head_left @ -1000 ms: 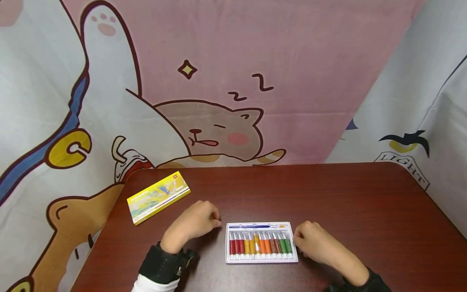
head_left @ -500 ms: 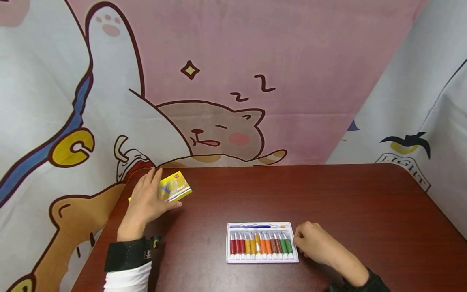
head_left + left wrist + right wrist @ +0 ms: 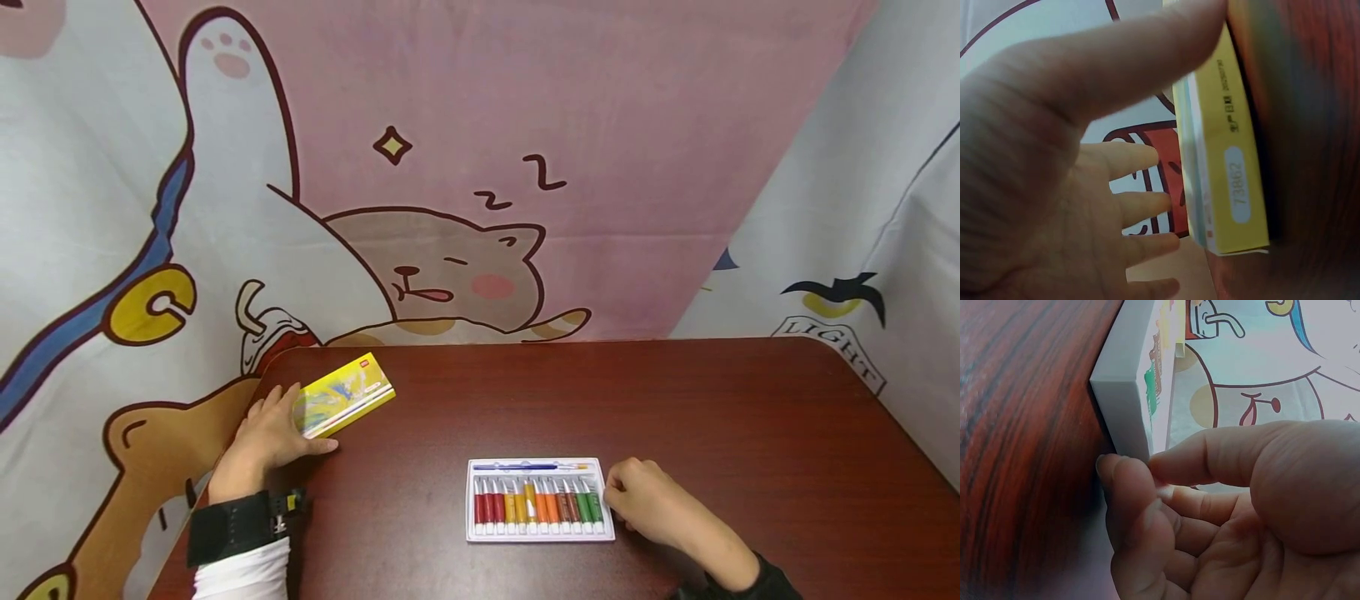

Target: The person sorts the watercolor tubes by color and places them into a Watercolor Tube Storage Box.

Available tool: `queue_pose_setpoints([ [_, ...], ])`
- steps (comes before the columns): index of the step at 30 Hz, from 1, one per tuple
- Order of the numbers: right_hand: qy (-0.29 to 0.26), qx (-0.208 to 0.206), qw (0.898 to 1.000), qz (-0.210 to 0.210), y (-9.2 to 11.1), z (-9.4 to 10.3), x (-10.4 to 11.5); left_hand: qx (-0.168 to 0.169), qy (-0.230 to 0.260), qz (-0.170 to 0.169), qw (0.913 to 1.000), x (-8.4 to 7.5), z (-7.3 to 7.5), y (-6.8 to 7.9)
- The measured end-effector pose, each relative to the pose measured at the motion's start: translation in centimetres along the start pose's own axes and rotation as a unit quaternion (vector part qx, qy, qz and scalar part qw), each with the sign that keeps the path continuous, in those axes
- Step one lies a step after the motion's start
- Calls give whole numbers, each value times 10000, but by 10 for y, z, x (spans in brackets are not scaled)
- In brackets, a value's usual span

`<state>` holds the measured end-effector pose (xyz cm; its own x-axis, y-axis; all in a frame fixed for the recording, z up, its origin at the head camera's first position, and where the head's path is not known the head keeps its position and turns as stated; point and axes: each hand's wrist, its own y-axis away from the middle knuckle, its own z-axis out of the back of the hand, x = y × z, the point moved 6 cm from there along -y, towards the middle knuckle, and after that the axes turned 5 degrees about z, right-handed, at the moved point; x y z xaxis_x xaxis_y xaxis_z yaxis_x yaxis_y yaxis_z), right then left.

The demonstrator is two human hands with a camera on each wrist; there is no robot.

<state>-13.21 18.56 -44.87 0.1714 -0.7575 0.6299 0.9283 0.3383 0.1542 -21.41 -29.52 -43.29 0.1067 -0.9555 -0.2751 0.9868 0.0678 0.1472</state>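
A yellow box with a printed lid lies at an angle near the table's back left corner. My left hand is at its left end with fingers straight and spread. In the left wrist view the thumb lies over the box's end, while the other fingers extend apart from it. A white tray holds a row of paint tubes and a blue-handled paintbrush. At the tray's right edge, my right hand has curled fingers, and its thumb and index finger pinch the tray's corner.
The dark red-brown table extends to the right and behind the tray. A cloth with cartoon animals hangs right behind the table's back edge and along its left side.
My left hand has moved left from beside the tray, over the yellow box, then down to its left end. The right hand, tray and box have stayed put.
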Motion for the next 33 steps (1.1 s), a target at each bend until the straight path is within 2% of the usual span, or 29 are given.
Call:
queue_pose_setpoints([
  [7,-3,-20,10000,8,0,1,0,245,129,146,9995,4,-3,0],
  [12,-62,-1,10000,-6,0,0,-2,266,77,217,9994,5,-4,-2],
  [20,-57,-61,10000,-47,0,4,-4,263,-71,221,9994,-1,-4,-2],
  [28,7,-101,9998,-147,0,9,-7,483,218,132,9985,-8,-3,1],
  [30,-32,-80,9998,-168,0,9,-7,441,306,223,9983,-8,1,2],
  [33,-67,-61,9998,-186,0,9,-8,318,520,568,9965,-5,8,2],
])
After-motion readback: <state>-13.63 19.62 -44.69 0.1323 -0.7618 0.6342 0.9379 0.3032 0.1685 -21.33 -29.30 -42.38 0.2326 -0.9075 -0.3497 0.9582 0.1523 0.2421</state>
